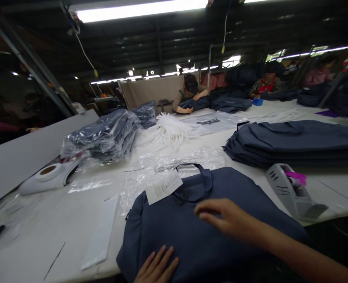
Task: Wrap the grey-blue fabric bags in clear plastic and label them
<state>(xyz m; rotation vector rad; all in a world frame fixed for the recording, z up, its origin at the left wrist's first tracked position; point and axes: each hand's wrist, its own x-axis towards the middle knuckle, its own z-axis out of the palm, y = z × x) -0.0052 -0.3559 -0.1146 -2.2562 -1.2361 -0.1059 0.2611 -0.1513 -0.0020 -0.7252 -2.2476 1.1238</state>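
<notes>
A navy blue backpack [191, 220] lies flat on the white table in front of me, its carry loop [206, 179] at the far edge. A white paper tag [163, 188] with print lies across its top left corner. My left hand [158, 267] rests palm down on the near left part of the backpack, fingers stretched out. Over the middle of the backpack is my right hand [225, 216], its fingers bent and a gap showing between thumb and forefinger. Nothing shows in it, and whether it touches the fabric I cannot tell.
Plastic-wrapped bags [103, 135] are piled at the left, near white strips [172, 127]. More navy bags [297, 141] are stacked at the right, behind a grey tape dispenser [292, 194]. Clear plastic [144, 169] lies beyond the backpack. Co-workers [191, 92] sit at the far side.
</notes>
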